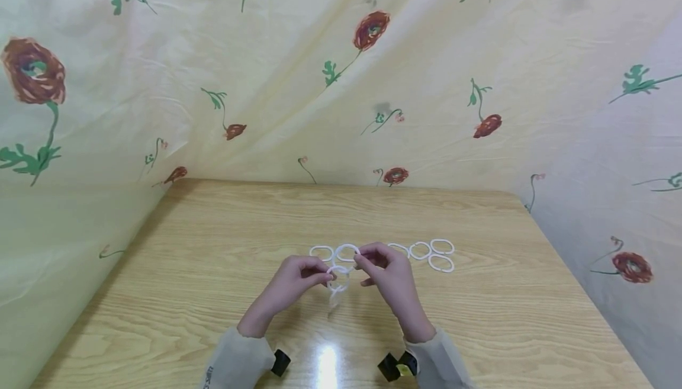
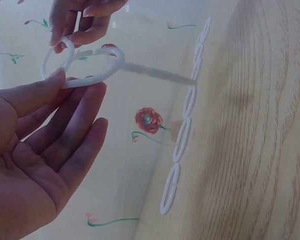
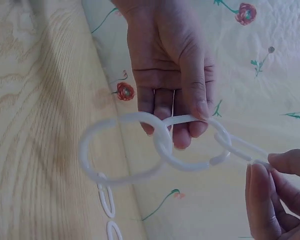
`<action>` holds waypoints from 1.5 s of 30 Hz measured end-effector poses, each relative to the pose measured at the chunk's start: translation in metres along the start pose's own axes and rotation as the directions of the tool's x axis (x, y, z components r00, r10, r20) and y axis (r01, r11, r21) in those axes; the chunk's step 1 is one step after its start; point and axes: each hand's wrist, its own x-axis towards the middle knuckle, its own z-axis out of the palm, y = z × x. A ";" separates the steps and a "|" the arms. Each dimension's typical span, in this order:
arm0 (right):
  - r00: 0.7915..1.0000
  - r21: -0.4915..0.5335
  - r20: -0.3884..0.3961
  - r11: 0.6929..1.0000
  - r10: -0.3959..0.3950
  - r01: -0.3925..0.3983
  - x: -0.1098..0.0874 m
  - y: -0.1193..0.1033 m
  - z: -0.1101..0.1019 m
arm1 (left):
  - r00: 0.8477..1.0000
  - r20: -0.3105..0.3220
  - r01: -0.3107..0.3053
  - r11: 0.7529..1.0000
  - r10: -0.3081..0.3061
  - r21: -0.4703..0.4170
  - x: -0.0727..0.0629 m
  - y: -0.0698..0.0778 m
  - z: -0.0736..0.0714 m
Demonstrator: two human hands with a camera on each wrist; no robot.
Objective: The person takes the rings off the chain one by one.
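My left hand [image 1: 302,279] pinches a white oval plastic chain link [image 1: 338,279] between thumb and fingers, above the table. My right hand [image 1: 391,273] holds a second white link between thumb and fingertips; in the right wrist view this link [image 3: 245,146] is hooked through the one in the left hand [image 3: 177,70]. A third link [image 3: 125,179] hangs from the left hand's link, seen nearly edge-on in the left wrist view. Each link has a small gap in its loop. Right fingers partly hide their link in the head view.
More white links lie in a row on the wooden table [image 1: 213,229] beyond the hands: two links at left, such as one oval [image 1: 321,247], and several at right, such as another [image 1: 442,240]. A flowered cloth [image 1: 288,105] hangs behind and beside the table.
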 end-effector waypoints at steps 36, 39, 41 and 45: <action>0.965 0.297 0.018 0.920 0.262 -0.255 0.011 0.028 0.010 | 0.992 -0.117 -0.038 0.999 0.040 0.022 0.001 0.001 0.003; 0.964 0.299 0.016 0.918 0.266 -0.259 0.010 0.028 0.010 | 0.993 -0.115 -0.036 0.999 0.038 0.025 0.000 0.001 0.004; 0.963 0.298 0.013 0.918 0.270 -0.261 0.009 0.028 0.010 | 0.993 -0.114 -0.035 0.999 0.038 0.025 0.000 0.002 0.004; 0.961 0.294 0.008 0.918 0.275 -0.265 0.008 0.027 0.010 | 0.993 -0.112 -0.038 0.999 0.041 0.025 0.000 0.004 0.005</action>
